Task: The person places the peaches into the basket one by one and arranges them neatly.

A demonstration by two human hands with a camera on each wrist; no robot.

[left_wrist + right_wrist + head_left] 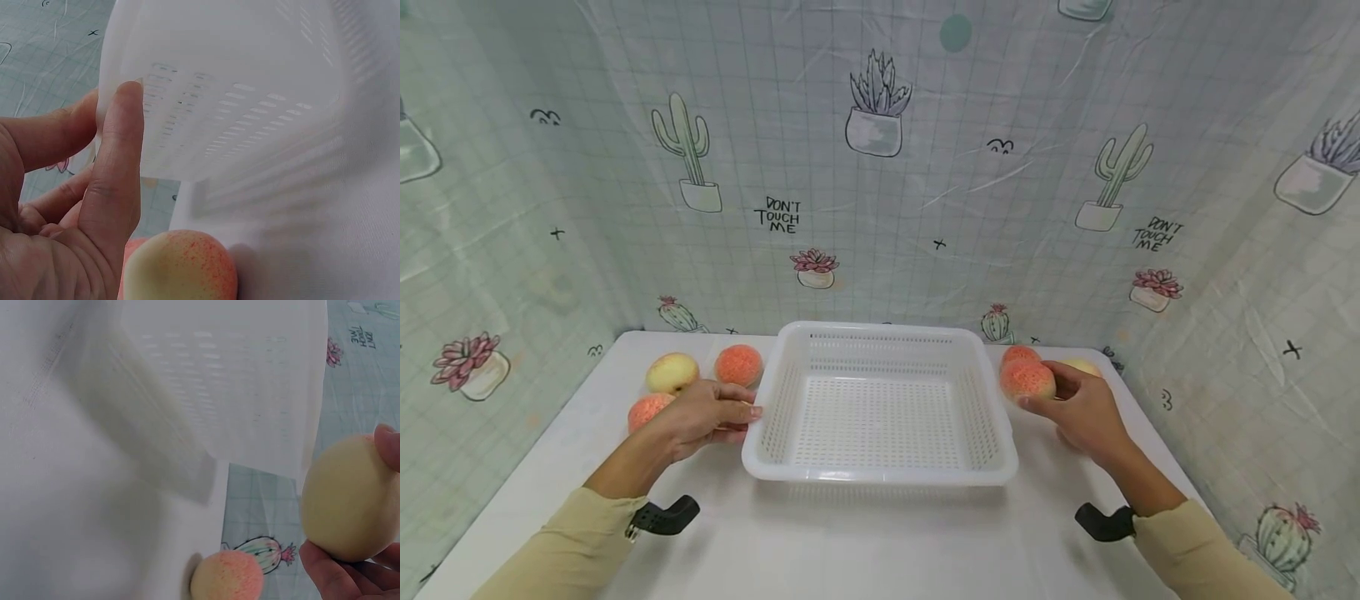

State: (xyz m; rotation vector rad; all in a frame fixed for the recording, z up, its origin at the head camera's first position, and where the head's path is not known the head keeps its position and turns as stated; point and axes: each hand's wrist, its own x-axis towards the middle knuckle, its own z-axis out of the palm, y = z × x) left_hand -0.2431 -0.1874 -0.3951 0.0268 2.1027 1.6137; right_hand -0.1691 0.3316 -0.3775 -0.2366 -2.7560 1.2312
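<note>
A white plastic basket (880,475) with slotted walls and nothing in it stands mid-table. My left hand (700,417) holds its left rim, the thumb (122,125) lying along the edge in the left wrist view. To the right of the basket, my right hand (1086,412) grips a peach (1027,379) between thumb and fingers, held up near the right rim. Seen from the right wrist, this peach (350,500) shows its pale yellow side. Another peach (226,576) lies on the table below it.
Left of the basket are a yellow peach (672,372) and red-orange peaches (738,365), partly behind my left hand. At the right back, a red-orange peach (1019,354) and a yellow one (1082,367) are partly hidden. Patterned cloth (880,208) walls in the white table (880,550).
</note>
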